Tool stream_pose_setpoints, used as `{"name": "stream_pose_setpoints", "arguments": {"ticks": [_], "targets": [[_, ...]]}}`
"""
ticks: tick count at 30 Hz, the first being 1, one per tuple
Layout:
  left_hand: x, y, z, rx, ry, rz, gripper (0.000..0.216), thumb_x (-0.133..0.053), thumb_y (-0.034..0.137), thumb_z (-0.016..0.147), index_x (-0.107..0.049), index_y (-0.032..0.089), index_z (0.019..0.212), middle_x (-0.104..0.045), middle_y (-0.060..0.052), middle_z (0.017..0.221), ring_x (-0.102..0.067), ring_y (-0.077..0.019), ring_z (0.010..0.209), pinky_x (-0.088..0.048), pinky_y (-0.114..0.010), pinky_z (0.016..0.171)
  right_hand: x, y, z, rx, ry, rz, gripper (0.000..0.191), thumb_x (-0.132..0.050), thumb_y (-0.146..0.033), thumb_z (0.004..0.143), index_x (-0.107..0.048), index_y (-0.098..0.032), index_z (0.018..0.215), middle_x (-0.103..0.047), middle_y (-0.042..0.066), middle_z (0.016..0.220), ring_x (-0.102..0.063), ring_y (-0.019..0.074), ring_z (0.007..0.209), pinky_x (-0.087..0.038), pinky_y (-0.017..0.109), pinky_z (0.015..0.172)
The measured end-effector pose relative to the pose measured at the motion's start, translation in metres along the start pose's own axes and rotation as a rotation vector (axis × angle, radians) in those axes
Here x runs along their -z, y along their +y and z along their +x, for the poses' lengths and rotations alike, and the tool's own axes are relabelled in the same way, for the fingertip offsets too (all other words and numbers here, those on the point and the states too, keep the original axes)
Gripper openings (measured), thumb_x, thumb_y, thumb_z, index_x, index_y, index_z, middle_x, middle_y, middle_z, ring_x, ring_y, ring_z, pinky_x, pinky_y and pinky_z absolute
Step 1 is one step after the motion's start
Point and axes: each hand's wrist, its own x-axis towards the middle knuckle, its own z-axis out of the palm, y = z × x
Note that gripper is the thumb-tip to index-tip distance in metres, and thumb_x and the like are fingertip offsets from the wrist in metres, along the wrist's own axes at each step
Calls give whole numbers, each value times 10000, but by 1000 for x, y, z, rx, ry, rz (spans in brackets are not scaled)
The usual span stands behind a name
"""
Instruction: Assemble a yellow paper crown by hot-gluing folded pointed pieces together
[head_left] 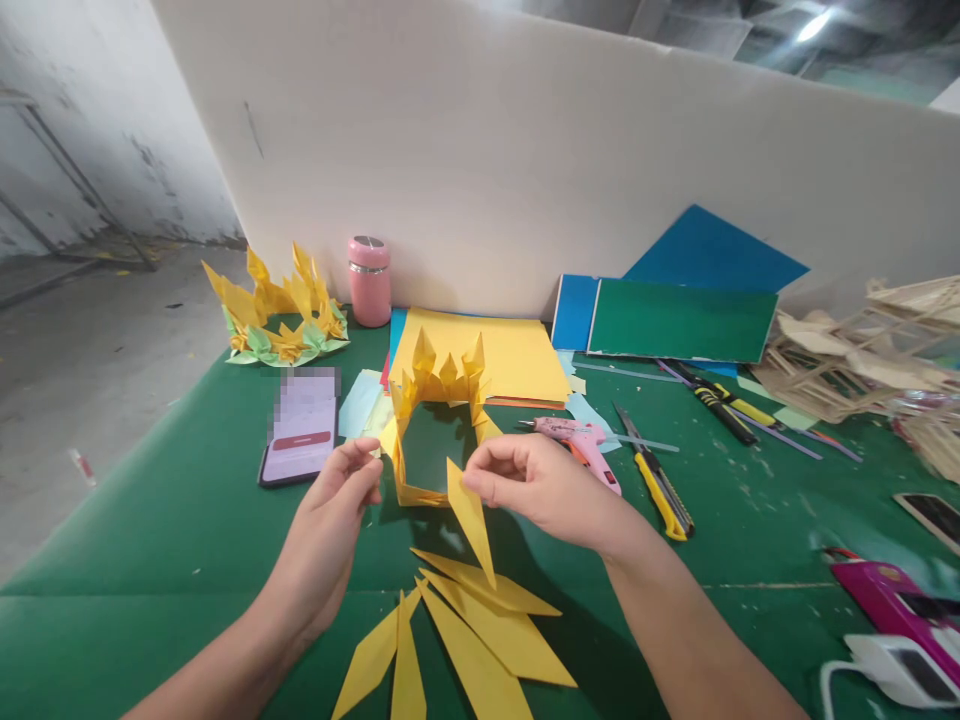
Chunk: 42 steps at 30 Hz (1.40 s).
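My right hand pinches the top of a long, pointed yellow folded paper piece, which hangs point down above the table. My left hand hovers just left of a yellow folded paper ring with spiky points; its fingers are curled and close to the ring's near left corner, and I see nothing in them. Several more pointed yellow paper pieces lie fanned on the green table cover in front of me.
A phone lies left of the ring, a finished yellow-and-green paper crown and a pink flask behind it. A pink glue gun, a yellow utility knife, coloured sheets and stick models are to the right. A white board walls the back.
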Motion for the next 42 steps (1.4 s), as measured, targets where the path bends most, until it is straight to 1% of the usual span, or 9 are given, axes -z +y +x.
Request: {"name": "stream_pose_setpoints", "arguments": {"ticks": [5, 8, 10, 12, 16, 19, 24, 31, 42], "targets": [[-7, -5, -3, 210, 0, -201, 280, -579, 25, 745, -635, 153, 987, -671, -50, 950, -634, -144, 906, -492, -222, 812, 13, -5, 0, 15, 65, 174, 184, -653, -341, 764, -613, -182, 679, -586, -28, 651, -557, 101, 634, -468, 250, 647], [-7, -1, -1, 320, -190, -300, 288, -549, 60, 804, -634, 125, 1071, -698, -102, 983, -655, -192, 950, -515, -287, 868, 21, -8, -2, 17, 91, 264, 215, -693, -378, 722, -618, -189, 652, -577, -32, 645, -562, 99, 631, -486, 242, 632], [-5, 1, 1, 368, -352, -313, 244, -530, 118, 855, -652, 106, 1066, -707, -124, 991, -669, -204, 918, -548, -291, 819, 25, -9, -3, 0, 91, 285, 233, -713, -403, 698, -630, -190, 652, -588, -24, 657, -572, 106, 648, -488, 235, 613], [-3, 0, 4, 388, -424, -293, 223, -524, 130, 876, -666, 107, 1046, -708, -126, 1014, -678, -188, 875, -568, -264, 762, 28, -9, -3, 11, 116, 289, 248, -733, -413, 674, -642, -185, 642, -593, -18, 651, -562, 102, 626, -473, 218, 573], [0, -7, 6, 411, -345, -294, 191, -546, 23, 840, -684, 133, 913, -715, -73, 923, -682, -124, 756, -577, -212, 702, 31, -8, -2, 153, 349, 421, 277, -745, -433, 665, -623, -190, 605, -504, -64, 500, -440, 58, 469, -388, 181, 459], [-1, -11, 3, 441, -275, -311, 199, -585, -43, 787, -673, 134, 763, -699, -31, 768, -670, -91, 658, -574, -179, 654, 32, -4, 0, 239, 572, 554, 286, -754, -450, 655, -623, -196, 633, -498, -72, 472, -449, 61, 436, -395, 188, 440], [-6, -15, -3, 454, -336, -198, 172, -624, -41, 766, -710, 99, 817, -731, -67, 781, -690, -103, 683, -572, -164, 697, 22, 0, 5, 336, 790, 354, 181, -726, -363, 716, -668, -192, 695, -641, -21, 576, -597, 117, 525, -501, 243, 523], [-8, -21, -4, 374, -416, -133, 232, -734, 87, 724, -708, 140, 948, -759, -67, 899, -710, -158, 828, -563, -203, 787, -5, -1, 9, 390, 767, 124, 147, -658, -311, 772, -648, -189, 690, -695, 5, 659, -651, 151, 619, -529, 265, 612], [-6, -24, 0, 347, -387, -154, 257, -783, 114, 672, -715, 157, 915, -765, -56, 896, -704, -138, 800, -551, -190, 767, -19, -3, 7, 386, 686, -124, 181, -588, -253, 787, -578, -205, 613, -668, -15, 605, -629, 143, 592, -500, 252, 597]]}}
